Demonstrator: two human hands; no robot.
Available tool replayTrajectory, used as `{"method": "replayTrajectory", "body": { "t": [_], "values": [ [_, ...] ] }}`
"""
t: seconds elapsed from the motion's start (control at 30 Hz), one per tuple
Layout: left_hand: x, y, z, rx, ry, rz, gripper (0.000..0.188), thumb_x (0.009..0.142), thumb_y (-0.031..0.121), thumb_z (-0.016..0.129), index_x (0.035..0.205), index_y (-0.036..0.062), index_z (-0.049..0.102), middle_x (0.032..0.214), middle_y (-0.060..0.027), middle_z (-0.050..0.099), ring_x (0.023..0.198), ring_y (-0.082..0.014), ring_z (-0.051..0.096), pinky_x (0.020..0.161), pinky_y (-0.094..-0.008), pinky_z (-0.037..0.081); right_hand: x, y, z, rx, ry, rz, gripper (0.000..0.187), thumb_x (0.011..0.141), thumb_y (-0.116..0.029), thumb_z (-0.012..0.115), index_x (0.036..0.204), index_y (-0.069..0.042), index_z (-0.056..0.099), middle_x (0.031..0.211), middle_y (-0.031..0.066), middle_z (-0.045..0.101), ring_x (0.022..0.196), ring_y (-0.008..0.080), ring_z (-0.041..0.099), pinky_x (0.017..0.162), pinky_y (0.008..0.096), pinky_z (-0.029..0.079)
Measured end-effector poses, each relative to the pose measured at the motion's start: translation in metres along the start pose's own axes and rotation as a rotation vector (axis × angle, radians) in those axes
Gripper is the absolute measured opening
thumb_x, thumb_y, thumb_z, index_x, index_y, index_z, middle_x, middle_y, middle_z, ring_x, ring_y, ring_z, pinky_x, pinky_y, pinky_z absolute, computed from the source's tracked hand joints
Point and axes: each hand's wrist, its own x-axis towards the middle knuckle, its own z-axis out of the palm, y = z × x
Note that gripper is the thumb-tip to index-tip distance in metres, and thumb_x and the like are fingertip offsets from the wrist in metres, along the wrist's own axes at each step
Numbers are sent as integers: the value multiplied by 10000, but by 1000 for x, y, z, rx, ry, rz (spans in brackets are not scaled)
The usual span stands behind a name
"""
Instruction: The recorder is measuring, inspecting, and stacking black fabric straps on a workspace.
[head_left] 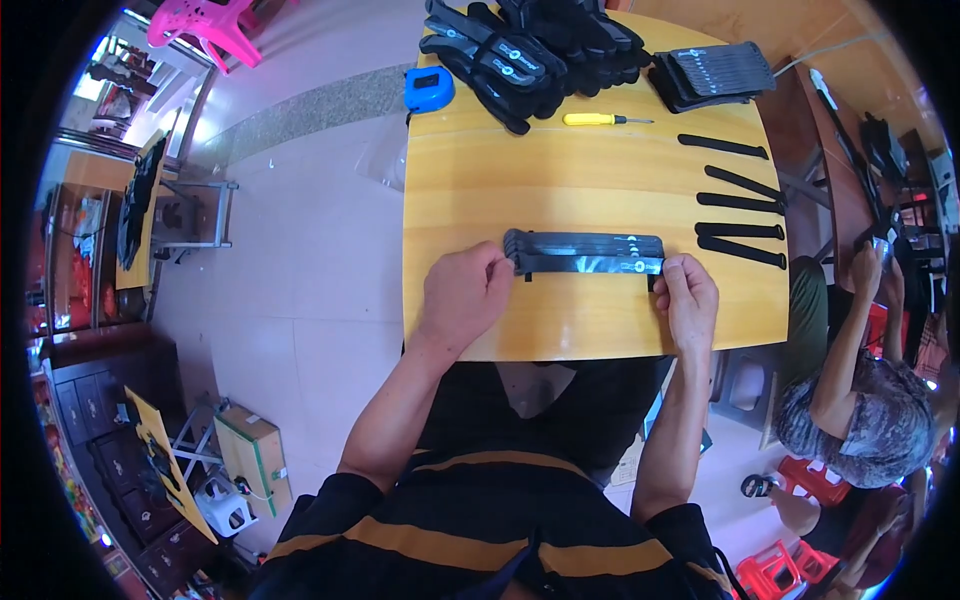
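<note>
**A long, flat stack of shiny black strips point(585, 248) is held at both ends**

The stack is seen near the front edge of a smooth yellow wooden table point(480, 190). Its left end is pinched by the bare left hand point(468, 288), with the fingers curled in. Its right end is gripped between the thumb and fingers of the bare right hand point(690, 295). Whether the stack is lifted a little off the wood cannot be told.

To the right, five thin black straps point(740, 201) are spread out. Farther back, a yellow-handled screwdriver point(592, 120) is seen. Along the far side, a blue, boxy tape measure point(429, 90), a heap of black bundles point(590, 50) and another black stack of strips point(712, 75) are set.
</note>
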Motion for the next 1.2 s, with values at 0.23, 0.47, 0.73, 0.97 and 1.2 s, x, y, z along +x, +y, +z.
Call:
{"method": "replayTrajectory", "body": {
  "t": [0.23, 0.47, 0.73, 0.97, 1.2],
  "values": [
    [0, 0, 1, 35, 6, 3, 156, 908, 163, 680, 836, 26, 691, 645, -150, 629, 561, -294, 626, 573, -386, 484, 0, 0, 1, -19, 4, -3, 262, 1057, -213, 582, 897, -36, 689, 681, -8, 611, 570, 52, 517, 528, 226, 425],
    [0, -2, 3, 51, 23, 10, 144, 899, 159, 680, 828, 35, 692, 643, -143, 636, 571, -301, 640, 580, -397, 495, -1, -3, 5, -46, 21, -3, 258, 1050, -220, 594, 902, -33, 695, 670, -2, 615, 563, 59, 534, 526, 233, 435],
    [2, -1, 5, 81, 34, 23, 150, 896, 160, 680, 807, 40, 676, 653, -147, 652, 590, -328, 661, 580, -411, 513, 1, -4, 4, -109, 24, -11, 261, 1068, -224, 589, 895, -50, 679, 700, -18, 597, 571, 43, 495, 518, 209, 404],
    [0, 5, 9, 149, 92, 22, 134, 882, 162, 694, 802, 58, 668, 656, -150, 658, 622, -356, 674, 599, -436, 534, 1, -1, 5, -152, 49, -28, 264, 1044, -238, 605, 911, -35, 710, 655, 6, 633, 546, 74, 553, 529, 257, 449],
    [1, 10, 5, 178, 5, -77, 154, 867, 202, 654, 816, 59, 681, 754, -177, 702, 730, -411, 691, 684, -510, 555, 3, -1, 6, -190, 58, -48, 266, 1039, -238, 603, 915, -31, 716, 653, 22, 647, 544, 89, 570, 540, 273, 465]
  ]
}}
